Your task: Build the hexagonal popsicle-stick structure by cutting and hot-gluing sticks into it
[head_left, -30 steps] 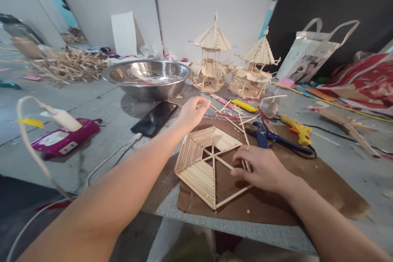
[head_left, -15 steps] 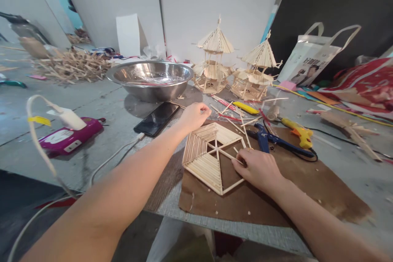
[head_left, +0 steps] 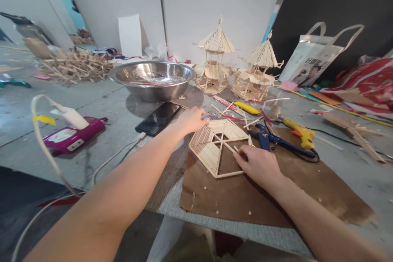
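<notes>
A flat hexagonal frame of thin wooden sticks [head_left: 205, 153] lies on a brown board [head_left: 211, 200]. Some of its triangular sections are filled with rows of sticks; those at the lower right are open between the spokes. My right hand [head_left: 259, 163] is closed over the frame's right side, thumb and fingers pinched together. A short stick end [head_left: 235, 148] pokes out by its fingertips; its other end is hidden. My left hand [head_left: 194, 119] is at the frame's upper left edge, fingers bent and partly hidden. Whether it touches the frame or holds anything is unclear.
Behind stand two stick pavilion models [head_left: 215, 59] and a steel bowl [head_left: 153, 90]. A phone [head_left: 158, 118] lies left. Right of the frame are a blue tool [head_left: 264, 135], a yellow glue gun [head_left: 299, 131], loose sticks and a yellow cutter [head_left: 246, 108]. A purple power strip [head_left: 76, 135] has cables.
The frame has turned clockwise and shifted slightly away from me. My left hand has come down a little towards its edge. My right hand has stayed almost in place on it.
</notes>
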Action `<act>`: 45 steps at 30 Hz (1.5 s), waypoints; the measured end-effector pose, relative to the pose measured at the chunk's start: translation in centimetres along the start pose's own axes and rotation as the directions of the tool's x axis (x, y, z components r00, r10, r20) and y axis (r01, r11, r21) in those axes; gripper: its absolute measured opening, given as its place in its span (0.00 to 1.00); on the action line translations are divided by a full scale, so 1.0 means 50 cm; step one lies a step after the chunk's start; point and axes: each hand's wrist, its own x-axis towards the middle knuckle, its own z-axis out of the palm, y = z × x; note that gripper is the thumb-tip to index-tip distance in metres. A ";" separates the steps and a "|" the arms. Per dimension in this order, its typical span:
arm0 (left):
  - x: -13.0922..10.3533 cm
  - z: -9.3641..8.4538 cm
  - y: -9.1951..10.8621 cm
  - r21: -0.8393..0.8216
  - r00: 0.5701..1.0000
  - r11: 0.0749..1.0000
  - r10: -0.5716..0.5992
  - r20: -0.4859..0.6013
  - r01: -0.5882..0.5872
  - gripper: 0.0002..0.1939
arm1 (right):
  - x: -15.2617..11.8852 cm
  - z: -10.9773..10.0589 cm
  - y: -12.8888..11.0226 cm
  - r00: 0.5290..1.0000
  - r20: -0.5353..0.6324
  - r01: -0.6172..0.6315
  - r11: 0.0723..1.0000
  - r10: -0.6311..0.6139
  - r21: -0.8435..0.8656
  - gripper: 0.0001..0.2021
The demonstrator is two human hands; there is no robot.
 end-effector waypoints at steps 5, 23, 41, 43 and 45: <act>0.004 0.007 -0.011 0.004 0.999 1.000 0.012 0.035 -0.012 0.24 | 0.002 -0.005 0.005 0.998 -0.055 0.025 0.997 -0.020 0.078 0.14; -0.047 -0.025 0.036 -0.055 0.956 0.994 0.107 0.273 -0.095 0.37 | 0.009 -0.001 0.013 0.870 -0.165 0.487 0.861 -0.464 0.148 0.16; -0.145 0.027 0.067 -0.022 0.935 0.954 0.296 0.196 -0.298 0.32 | 0.005 0.047 0.001 0.879 -0.102 0.475 0.834 -0.466 0.281 0.32; -0.154 0.027 0.073 -0.014 0.932 0.947 0.318 0.172 -0.321 0.32 | 0.005 0.054 0.001 0.888 -0.138 0.460 0.832 -0.439 0.312 0.38; -0.163 0.025 0.081 -0.004 0.930 0.942 0.333 0.154 -0.337 0.31 | 0.005 0.060 0.002 0.889 -0.172 0.458 0.824 -0.425 0.334 0.44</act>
